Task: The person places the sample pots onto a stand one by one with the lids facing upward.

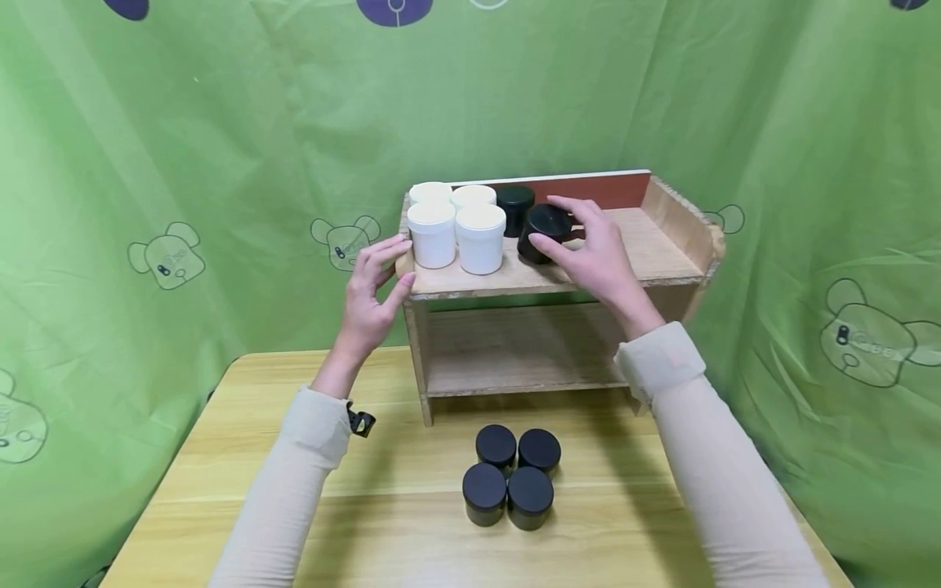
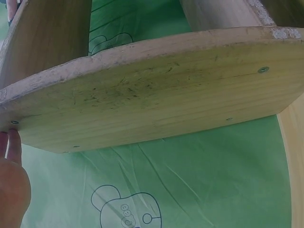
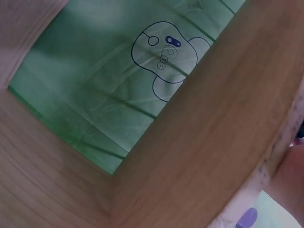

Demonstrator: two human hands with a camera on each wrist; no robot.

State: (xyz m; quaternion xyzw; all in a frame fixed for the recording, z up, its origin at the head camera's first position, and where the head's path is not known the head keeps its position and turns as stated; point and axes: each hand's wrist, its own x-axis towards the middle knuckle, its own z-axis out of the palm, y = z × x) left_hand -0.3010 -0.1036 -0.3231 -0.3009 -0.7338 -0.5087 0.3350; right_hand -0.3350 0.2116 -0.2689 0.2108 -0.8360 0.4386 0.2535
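My right hand holds a black lidded jar between thumb and fingers on the shelf's top board, a little tilted. Just behind it stands another black jar. To their left are several white lidded jars in two rows. My left hand touches the left side panel of the wooden shelf. In the left wrist view, fingers rest against the panel's outer face. The right wrist view shows shelf boards, with the held jar hidden there.
Several black lidded jars stand grouped on the wooden table in front of the shelf. The shelf's raised right side panel bounds the top board. A green patterned curtain hangs behind and on both sides.
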